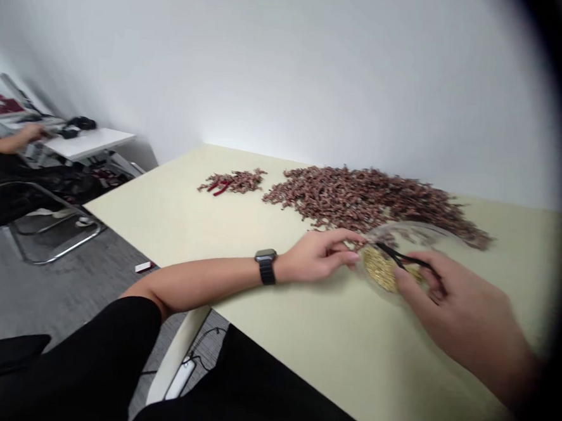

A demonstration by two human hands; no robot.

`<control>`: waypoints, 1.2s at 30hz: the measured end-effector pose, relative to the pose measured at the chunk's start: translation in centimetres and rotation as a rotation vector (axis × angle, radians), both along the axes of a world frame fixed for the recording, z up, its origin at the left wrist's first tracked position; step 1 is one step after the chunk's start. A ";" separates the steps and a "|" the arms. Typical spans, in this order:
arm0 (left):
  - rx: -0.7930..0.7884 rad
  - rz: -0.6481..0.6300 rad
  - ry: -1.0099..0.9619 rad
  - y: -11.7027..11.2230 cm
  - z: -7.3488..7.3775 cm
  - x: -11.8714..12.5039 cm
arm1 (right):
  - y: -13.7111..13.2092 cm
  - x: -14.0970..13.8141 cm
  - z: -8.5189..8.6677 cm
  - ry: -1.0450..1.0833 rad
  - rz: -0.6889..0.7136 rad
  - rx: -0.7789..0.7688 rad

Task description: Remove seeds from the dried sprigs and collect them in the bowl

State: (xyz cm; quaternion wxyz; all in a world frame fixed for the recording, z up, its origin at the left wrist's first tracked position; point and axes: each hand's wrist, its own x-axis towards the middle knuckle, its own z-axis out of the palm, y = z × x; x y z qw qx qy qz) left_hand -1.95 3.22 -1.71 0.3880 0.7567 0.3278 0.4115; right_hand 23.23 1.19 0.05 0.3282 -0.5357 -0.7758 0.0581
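My left hand, with a dark watch on the wrist, is closed in a pinch on a small copper-brown piece. In my right hand are black tweezers, their tips close to the left fingertips. Below both hands lies a clear round dish. It holds a heap of small gold-coloured pieces and, on its far side, a few brownish ones. Right behind the dish spreads a large pile of copper-brown pieces; what they are exactly is too small to tell.
A smaller copper-brown pile lies at the left, with two red handles in it. The pale yellow table meets a white wall. At far left another person's arm reaches over a white table, beside a metal-framed chair.
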 end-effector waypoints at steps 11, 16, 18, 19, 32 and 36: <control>-0.050 0.019 -0.067 -0.1 0.3 -0.1 | -0.1 -0.4 1.5 -0.077 0.185 0.098; -0.037 0.029 -0.036 -0.2 0.5 -0.2 | -0.4 -0.7 1.9 -0.060 0.215 0.086; -0.035 0.032 -0.026 -0.2 0.5 -0.2 | -0.5 -0.7 1.9 -0.058 0.220 0.071; -0.030 0.031 -0.027 -0.2 0.6 -0.2 | -0.5 -0.7 1.9 -0.056 0.221 0.070; 0.022 0.012 -0.026 -0.2 0.5 -0.2 | -0.6 -0.7 2.6 0.012 0.177 -0.158; 0.045 0.011 -0.019 -0.2 0.6 -0.2 | -0.7 -0.7 2.8 0.161 0.178 -0.376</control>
